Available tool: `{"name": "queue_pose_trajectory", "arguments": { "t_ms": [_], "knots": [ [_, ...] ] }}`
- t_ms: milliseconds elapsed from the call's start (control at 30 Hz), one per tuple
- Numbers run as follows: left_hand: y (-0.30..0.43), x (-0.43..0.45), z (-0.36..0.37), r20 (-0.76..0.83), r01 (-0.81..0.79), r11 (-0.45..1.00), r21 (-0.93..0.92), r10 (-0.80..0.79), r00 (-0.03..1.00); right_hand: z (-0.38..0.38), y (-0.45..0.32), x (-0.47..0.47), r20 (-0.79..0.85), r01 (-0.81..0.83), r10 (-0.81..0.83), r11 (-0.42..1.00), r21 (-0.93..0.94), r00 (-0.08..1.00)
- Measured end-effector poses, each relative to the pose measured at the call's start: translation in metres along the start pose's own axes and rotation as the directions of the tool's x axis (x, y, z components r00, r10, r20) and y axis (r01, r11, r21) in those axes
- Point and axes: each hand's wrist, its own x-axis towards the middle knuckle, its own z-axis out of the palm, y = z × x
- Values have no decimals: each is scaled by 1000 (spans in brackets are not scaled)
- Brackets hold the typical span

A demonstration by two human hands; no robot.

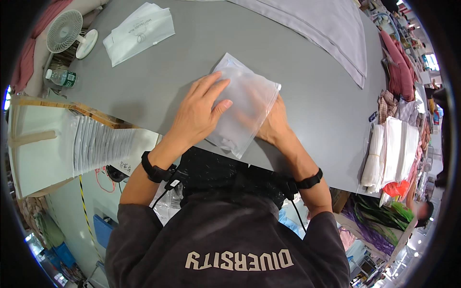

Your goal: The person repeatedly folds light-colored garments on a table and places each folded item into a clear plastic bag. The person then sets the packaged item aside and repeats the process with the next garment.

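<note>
A frosted translucent plastic zip bag (239,104) lies tilted in front of me, over the near edge of the grey table (317,118). My left hand (203,104) rests on the bag's left side, its fingers spread and its thumb on the film. My right hand (272,117) is at the bag's right side; its fingers show blurred through the film, behind or inside the bag, which I cannot tell. Whether those fingers grip the bag is not plain. Both wrists wear black straps with cables.
Printed white bags (140,34) lie at the upper left, near a white fan (65,32) and a plastic bottle (61,77). Light grey fabric (306,21) covers the far right. Stacked white bags (392,154) sit at the right edge; a box of plastic sleeves (101,144) stands left.
</note>
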Motion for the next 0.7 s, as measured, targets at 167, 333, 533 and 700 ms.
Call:
{"name": "queue_pose_trajectory", "arguments": {
  "t_ms": [167,333,533,700],
  "knots": [
    [-11,-11,17,104,-11,990,143,-4,995,11,1,-32,-192,81,-128,969,-235,973],
    [-15,-18,22,107,17,996,86,-26,994,6,-5,-58,-143,84,-126,960,-269,982],
    [-4,-16,12,222,-57,967,247,1,975,-3,9,-43,-127,57,-72,992,-116,989],
    [6,3,12,71,-60,977,202,47,996,-17,16,-47,-269,-322,384,914,249,883]
  ]
}}
